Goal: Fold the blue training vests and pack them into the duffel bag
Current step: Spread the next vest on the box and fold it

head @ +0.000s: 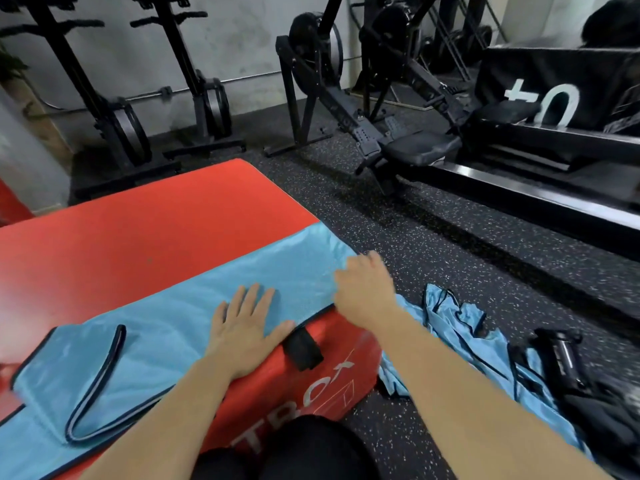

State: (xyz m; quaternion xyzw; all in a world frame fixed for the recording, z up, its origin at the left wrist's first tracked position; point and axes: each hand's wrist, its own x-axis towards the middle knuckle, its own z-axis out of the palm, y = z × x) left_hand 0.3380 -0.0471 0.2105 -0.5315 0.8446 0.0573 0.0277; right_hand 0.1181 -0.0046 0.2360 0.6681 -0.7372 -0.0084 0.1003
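Observation:
A light blue training vest (166, 327) with dark trim lies spread along the near edge of a red padded box (138, 237). My left hand (244, 327) presses flat on the vest with straight fingers. At the vest's right end, near the box corner, my right hand (363, 289) is blurred and its fingers bend over the cloth. More blue vests (464, 327) lie crumpled on the floor to the right. A black duffel bag (595, 403) sits on the floor at the far right, partly cut off by the frame.
Dark speckled rubber floor (433, 244) runs to the right of the box. Black rowing machines (398, 133) and upright exercise machines (131, 109) stand along the back wall. A black padded block (561, 84) with white lettering sits at the right rear.

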